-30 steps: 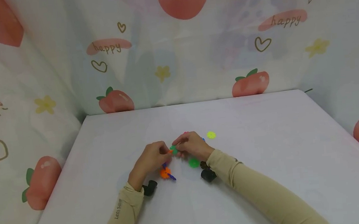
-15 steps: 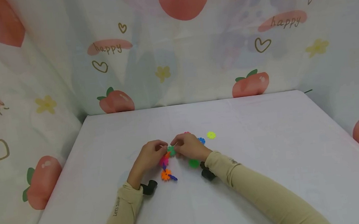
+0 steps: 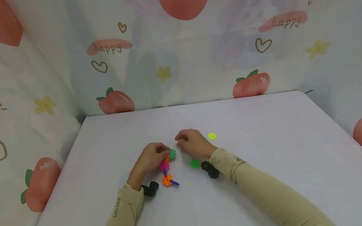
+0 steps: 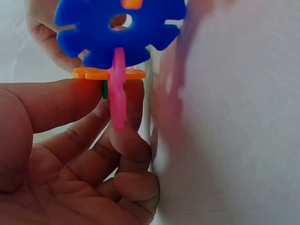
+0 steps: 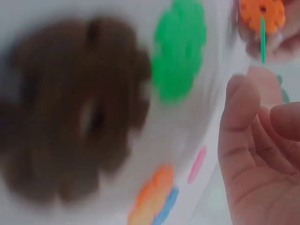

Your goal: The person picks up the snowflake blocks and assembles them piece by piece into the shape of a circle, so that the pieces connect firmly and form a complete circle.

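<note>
Several notched plastic discs are slotted into one another as a chain, and my left hand point(image 3: 153, 156) pinches it between thumb and fingers. In the left wrist view the thumb lies against an orange disc point(image 4: 91, 73), which joins a pink disc point(image 4: 118, 108); a blue disc point(image 4: 154, 33) stands nearest the camera. A green disc point(image 3: 173, 154) forms the far end, and another orange disc point(image 3: 167, 180) hangs toward the near end. To the right of the green disc my right hand point(image 3: 196, 143) hovers with fingers loosely bent, holding nothing.
Loose discs lie on the white table point(image 3: 267, 137): a yellow disc point(image 3: 212, 136) beyond my right hand, a bright green disc point(image 3: 194, 164) and a brown disc point(image 3: 205, 165) below it. A black wrist camera point(image 3: 151, 189) sticks out by my left wrist. Printed cloth surrounds the table.
My right hand has let go of the green disc and moved right and slightly away. The left hand keeps its hold on the chain, whose near end has shifted slightly toward me.
</note>
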Motion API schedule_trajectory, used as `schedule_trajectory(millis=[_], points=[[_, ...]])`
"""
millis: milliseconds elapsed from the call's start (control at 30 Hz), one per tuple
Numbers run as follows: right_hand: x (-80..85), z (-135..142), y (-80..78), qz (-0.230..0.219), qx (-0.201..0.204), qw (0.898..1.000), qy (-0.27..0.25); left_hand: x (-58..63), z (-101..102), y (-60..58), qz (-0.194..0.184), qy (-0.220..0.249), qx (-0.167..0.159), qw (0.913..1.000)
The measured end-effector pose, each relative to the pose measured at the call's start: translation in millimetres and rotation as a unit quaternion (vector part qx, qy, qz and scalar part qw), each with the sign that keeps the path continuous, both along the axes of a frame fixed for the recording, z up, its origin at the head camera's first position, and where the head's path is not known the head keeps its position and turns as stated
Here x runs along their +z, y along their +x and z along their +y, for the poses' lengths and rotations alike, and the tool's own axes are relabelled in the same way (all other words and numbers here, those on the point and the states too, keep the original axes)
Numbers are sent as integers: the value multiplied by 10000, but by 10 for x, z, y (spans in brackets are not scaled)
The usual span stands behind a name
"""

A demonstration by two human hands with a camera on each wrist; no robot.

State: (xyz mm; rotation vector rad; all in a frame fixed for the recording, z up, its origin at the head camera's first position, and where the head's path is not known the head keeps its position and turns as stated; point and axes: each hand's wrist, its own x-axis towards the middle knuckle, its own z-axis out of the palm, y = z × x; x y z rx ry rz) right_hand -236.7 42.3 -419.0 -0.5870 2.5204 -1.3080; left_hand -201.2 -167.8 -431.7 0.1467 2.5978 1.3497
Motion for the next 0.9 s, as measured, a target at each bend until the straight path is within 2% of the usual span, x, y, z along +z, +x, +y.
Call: schedule_trajectory(millis=[267,533,700,900], points=[[22,240,-218,710,-105,9953,647,11,-6,-3,-197,-111,-11,9997],[93,325,-343,686,236,9928,955,29,-8,10,-441,-68,45,9990],[127,244,-427,723,427,9857,1459,33,-17,3,-469,-64,40,9989],[75,196,-519,832,534,9745,2013,31,-25,-1,-432,3,24,9991]])
